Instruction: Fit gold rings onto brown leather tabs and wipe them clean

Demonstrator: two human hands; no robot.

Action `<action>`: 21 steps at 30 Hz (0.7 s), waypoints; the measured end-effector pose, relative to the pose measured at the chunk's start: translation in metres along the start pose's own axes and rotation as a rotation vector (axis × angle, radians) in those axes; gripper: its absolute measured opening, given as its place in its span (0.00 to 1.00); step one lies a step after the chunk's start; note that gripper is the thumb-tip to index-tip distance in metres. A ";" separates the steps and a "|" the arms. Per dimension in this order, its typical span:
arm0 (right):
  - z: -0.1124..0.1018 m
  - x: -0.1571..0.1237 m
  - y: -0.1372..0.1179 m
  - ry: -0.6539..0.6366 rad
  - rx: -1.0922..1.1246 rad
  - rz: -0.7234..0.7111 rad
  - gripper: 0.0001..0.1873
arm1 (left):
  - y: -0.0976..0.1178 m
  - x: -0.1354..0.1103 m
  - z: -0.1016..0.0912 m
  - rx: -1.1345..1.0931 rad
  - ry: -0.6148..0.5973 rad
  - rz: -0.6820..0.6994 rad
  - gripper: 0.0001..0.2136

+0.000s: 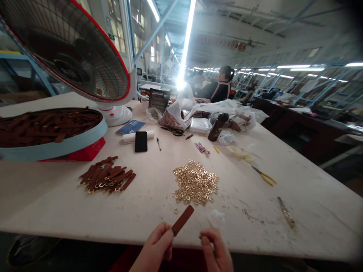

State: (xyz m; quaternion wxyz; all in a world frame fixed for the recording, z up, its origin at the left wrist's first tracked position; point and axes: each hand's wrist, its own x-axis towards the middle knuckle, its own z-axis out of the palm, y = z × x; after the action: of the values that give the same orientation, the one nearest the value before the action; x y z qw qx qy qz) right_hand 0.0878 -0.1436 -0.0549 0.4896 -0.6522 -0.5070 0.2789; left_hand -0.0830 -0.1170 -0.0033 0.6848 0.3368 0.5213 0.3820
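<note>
My left hand (159,241) pinches the lower end of a brown leather strip (183,220), which slants up and to the right over the table's near edge. My right hand (214,249) is a short way to the right, its fingers curled together; whatever they hold, if anything, is too small to make out. Beyond both hands lies a heap of small gold metal rings (195,183), with one loose ring (176,210) nearer to me. A crumpled white wad (216,218) rests just past my right hand. To the left is a pile of brown strips with gold rings (106,175).
A large round tray (56,149) of brown strips stands at left, below a red-rimmed fan (124,71). Farther back are a phone (141,141), pen (159,144), bottle (217,127) and plastic bags. Yellow-handled pliers (265,176) and a knife-like tool (286,213) lie right. A person (222,88) sits beyond.
</note>
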 end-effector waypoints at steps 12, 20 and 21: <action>0.040 0.026 -0.067 -0.695 0.410 0.175 0.14 | -0.001 -0.006 -0.015 0.204 0.013 0.158 0.11; 0.053 0.018 -0.043 -0.548 0.108 0.206 0.10 | 0.010 -0.003 -0.023 0.450 -0.015 0.235 0.03; 0.056 0.017 -0.037 -0.522 0.082 0.214 0.10 | 0.011 -0.002 -0.025 0.496 -0.042 0.214 0.03</action>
State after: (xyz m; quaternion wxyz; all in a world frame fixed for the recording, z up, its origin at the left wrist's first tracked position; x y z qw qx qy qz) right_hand 0.0304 -0.1076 -0.0391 0.3362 -0.5879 -0.5325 0.5078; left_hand -0.1099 -0.1116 0.0010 0.5476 0.5553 0.5463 0.3056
